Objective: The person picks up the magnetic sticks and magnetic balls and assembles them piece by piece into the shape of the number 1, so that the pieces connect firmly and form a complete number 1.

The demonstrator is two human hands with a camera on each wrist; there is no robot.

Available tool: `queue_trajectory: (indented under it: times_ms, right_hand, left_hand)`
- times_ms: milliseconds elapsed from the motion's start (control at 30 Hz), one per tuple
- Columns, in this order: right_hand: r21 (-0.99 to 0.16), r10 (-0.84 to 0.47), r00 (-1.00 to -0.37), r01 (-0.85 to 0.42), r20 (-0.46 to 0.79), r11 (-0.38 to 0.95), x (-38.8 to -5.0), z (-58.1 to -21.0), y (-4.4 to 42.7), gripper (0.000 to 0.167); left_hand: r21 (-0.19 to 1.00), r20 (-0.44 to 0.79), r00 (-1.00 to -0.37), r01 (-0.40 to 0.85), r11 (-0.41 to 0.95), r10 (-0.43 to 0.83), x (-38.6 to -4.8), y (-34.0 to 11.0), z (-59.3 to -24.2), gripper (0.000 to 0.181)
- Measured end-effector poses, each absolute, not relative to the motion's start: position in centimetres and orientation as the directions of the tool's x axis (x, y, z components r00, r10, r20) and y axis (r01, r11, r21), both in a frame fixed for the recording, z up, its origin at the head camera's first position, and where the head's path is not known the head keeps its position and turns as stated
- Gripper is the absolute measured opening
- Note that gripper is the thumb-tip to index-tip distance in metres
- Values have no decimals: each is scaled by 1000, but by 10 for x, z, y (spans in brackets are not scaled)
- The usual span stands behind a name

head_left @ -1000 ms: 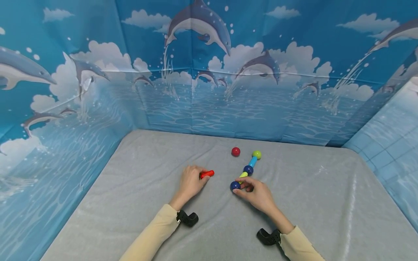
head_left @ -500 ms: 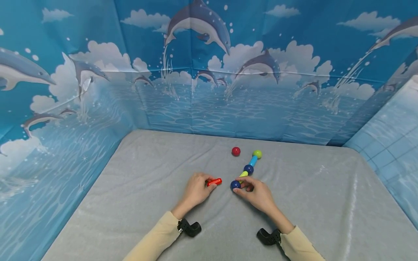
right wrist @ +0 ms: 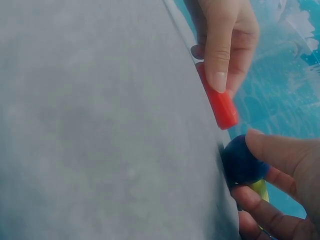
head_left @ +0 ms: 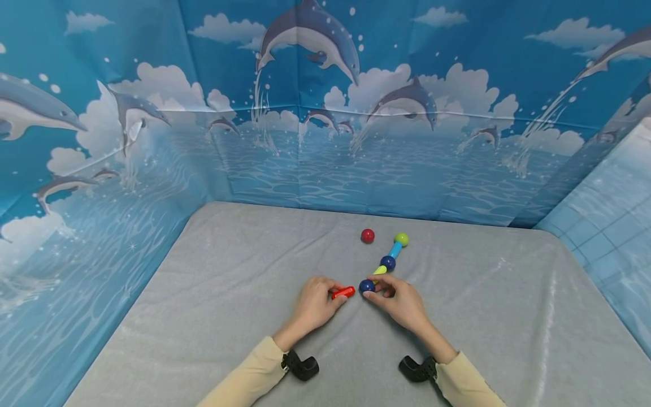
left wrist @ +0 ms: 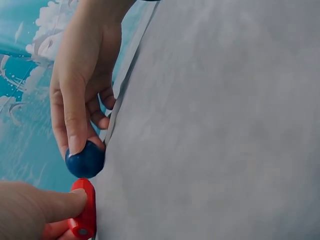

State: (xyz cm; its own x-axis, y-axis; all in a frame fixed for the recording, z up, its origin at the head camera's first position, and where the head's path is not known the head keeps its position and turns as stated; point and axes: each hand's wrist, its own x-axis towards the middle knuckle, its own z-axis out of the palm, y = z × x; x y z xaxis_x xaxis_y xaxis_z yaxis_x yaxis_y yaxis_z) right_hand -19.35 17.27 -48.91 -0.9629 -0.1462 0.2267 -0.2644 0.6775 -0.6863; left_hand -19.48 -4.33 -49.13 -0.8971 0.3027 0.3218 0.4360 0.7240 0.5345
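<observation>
My left hand (head_left: 316, 304) pinches a short red rod (head_left: 343, 293) between thumb and fingers, its free end pointing at a dark blue ball (head_left: 367, 286). A small gap parts the two in the head view. My right hand (head_left: 402, 301) grips that ball, thumb on its near side. From the ball a chain runs away from me: a yellow-green rod (head_left: 380, 271), a second dark blue ball (head_left: 388, 262), a light blue rod (head_left: 395, 250) and a lime green ball (head_left: 401, 239). In the right wrist view the fingers hide most of the yellow-green rod.
A loose red ball (head_left: 368, 236) lies left of the chain's far end. Grey cloth (head_left: 473, 294) covers the table. A dolphin-print curtain (head_left: 325, 164) stands along the back and sides. Each wrist wears a black camera mount.
My left hand has moved right and toward me with the red rod, closing most of the distance to the near blue ball. The right hand stays almost where it was.
</observation>
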Motion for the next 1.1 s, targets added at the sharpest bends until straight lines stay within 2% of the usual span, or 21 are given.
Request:
queue_trajectory:
  times_ms: [1100]
  right_hand:
    - [-701, -149, -957, -284, 249, 655, -194, -490, 172, 31]
  left_hand:
    - [553, 306, -907, 416, 722, 288, -186, -30, -490, 17]
